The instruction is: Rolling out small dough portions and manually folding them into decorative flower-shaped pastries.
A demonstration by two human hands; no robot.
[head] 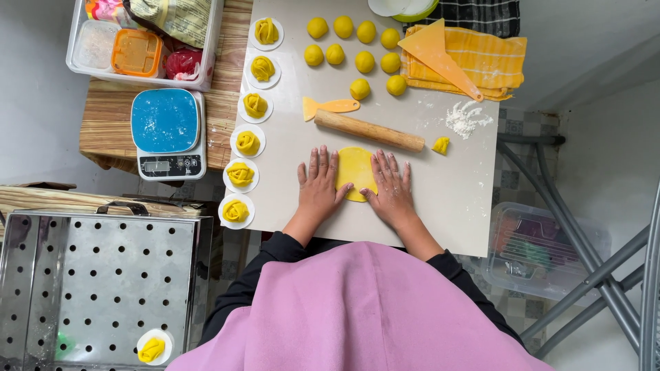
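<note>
A flat oval of yellow dough (355, 172) lies on the pale work board (454, 199). My left hand (317, 184) rests flat on the board, fingers spread, touching the dough's left edge. My right hand (392, 187) lies flat against its right edge, fingers apart. Neither hand holds anything. Just beyond the dough lies a wooden rolling pin (369, 130), and past it a small orange spatula (330, 106).
Several yellow dough balls (357, 48) sit at the board's far side, shaped dough rosettes on white discs (247, 143) line its left edge. A flour pile (464, 118), dough scrap (441, 145), yellow scraper on cloth (440, 58), blue scale (167, 132), perforated steamer tray (96, 288).
</note>
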